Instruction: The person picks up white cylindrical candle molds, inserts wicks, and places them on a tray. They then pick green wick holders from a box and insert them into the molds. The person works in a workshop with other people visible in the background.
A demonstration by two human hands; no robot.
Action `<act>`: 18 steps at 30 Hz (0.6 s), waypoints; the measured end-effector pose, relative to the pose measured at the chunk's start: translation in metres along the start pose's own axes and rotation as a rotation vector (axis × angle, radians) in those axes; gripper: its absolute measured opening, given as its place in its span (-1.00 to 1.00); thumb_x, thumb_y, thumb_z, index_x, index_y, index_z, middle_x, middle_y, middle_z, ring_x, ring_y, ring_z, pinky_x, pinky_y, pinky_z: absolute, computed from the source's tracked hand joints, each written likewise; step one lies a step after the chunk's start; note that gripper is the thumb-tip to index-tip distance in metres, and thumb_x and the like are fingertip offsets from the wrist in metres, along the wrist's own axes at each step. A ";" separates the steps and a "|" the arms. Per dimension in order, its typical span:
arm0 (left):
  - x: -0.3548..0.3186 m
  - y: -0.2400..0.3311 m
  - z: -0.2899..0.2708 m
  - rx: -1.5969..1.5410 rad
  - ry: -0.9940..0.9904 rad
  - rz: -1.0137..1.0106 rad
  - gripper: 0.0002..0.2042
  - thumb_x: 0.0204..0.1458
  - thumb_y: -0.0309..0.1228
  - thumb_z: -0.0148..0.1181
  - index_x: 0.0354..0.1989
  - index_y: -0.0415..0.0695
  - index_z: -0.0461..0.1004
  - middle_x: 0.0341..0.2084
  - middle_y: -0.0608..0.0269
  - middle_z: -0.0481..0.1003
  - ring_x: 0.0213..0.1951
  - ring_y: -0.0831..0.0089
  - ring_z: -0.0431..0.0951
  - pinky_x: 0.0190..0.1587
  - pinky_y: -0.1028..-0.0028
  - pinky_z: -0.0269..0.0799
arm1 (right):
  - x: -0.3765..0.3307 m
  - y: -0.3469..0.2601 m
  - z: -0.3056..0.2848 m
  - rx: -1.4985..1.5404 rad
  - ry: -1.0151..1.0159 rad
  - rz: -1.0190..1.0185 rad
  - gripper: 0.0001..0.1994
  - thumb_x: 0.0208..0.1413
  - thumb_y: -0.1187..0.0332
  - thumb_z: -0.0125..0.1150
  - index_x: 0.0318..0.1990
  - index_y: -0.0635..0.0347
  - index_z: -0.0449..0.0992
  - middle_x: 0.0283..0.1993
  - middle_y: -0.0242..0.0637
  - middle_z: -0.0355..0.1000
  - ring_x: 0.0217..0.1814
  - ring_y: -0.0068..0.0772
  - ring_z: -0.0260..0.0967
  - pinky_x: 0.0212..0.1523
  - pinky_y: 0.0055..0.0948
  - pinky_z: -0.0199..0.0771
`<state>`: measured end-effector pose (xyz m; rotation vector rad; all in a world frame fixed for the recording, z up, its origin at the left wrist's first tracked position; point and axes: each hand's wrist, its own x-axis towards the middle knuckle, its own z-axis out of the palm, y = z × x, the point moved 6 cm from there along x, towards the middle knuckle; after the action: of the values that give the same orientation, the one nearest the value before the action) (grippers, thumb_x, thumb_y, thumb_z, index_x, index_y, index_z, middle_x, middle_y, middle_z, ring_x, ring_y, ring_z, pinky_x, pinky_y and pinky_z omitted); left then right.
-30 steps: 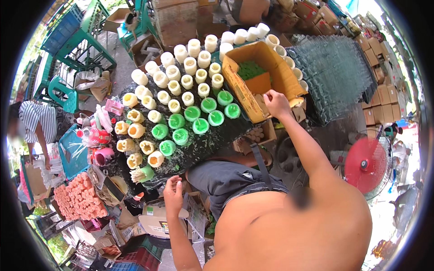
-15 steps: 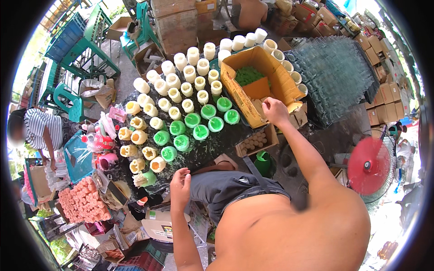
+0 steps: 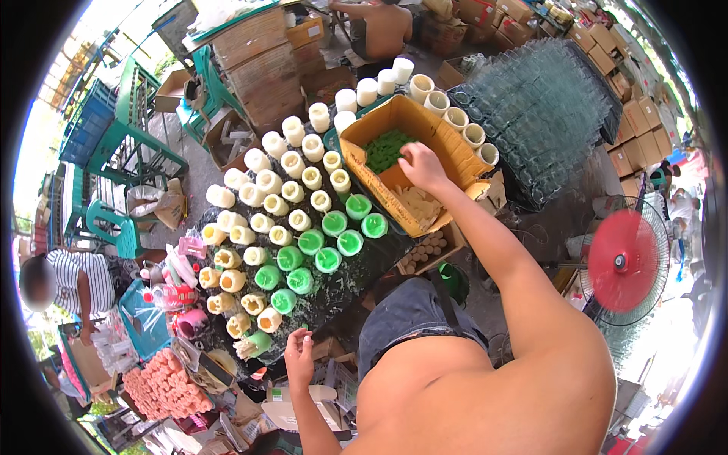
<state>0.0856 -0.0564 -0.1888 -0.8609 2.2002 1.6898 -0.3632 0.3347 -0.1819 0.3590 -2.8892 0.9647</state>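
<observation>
hovering over the cardboard box point(image 3: 447, 146) in the head view, the right hand point(image 3: 422, 165) has curled fingers, whether pinching anything unclear; green pieces point(image 3: 383, 150) lie inside; the left hand point(image 3: 299, 359), fingers loosely spread, hangs beside the tabletop point(image 3: 350, 285).

Candles point(image 3: 310, 242) left of carton point(image 3: 425, 125) — glassware point(image 3: 523, 114) to its right
</observation>
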 end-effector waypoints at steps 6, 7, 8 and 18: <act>0.040 0.065 0.032 0.122 -0.100 0.057 -0.72 0.42 -0.41 0.11 0.18 -0.32 0.47 0.01 0.08 0.64 -0.02 0.37 0.63 0.10 0.35 0.56 | 0.099 0.027 0.084 -0.371 -0.524 0.342 0.37 -0.12 -0.39 0.52 0.64 0.19 -0.19 0.73 0.06 -0.37 0.75 0.23 -0.39 0.62 0.28 0.00; 0.049 0.074 0.037 0.131 -0.099 0.059 -0.72 0.42 -0.41 0.11 0.19 -0.31 0.47 0.01 0.08 0.64 -0.02 0.37 0.63 0.10 0.35 0.56 | 0.099 0.034 0.096 -0.385 -0.599 0.425 0.61 -0.27 -0.51 0.54 0.68 0.18 -0.47 0.77 0.00 -0.69 0.79 0.26 -0.70 0.66 0.41 -0.21; 0.064 0.086 0.048 0.147 -0.129 0.074 -0.71 0.42 -0.41 0.10 0.19 -0.31 0.47 0.01 0.08 0.64 -0.01 0.36 0.63 0.10 0.35 0.56 | 0.099 0.077 0.115 -0.424 -0.600 0.479 0.75 -0.41 -0.64 0.47 0.64 0.13 -0.68 0.72 -0.03 -0.93 0.76 0.27 -0.92 0.58 0.63 -0.36; 0.102 0.165 0.121 0.241 -0.143 0.032 -0.72 0.38 -0.45 0.17 0.18 -0.30 0.50 0.03 0.03 0.65 0.05 0.26 0.66 0.13 0.32 0.55 | 0.077 0.045 0.123 -0.430 -0.547 0.226 0.52 -0.40 -0.52 0.56 0.65 0.11 -0.16 0.69 0.05 -0.13 0.72 0.23 -0.19 0.58 0.60 -0.30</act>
<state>-0.1109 0.0522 -0.1461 -0.6280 2.2692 1.4122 -0.4482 0.2809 -0.2958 0.3006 -3.5781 0.2528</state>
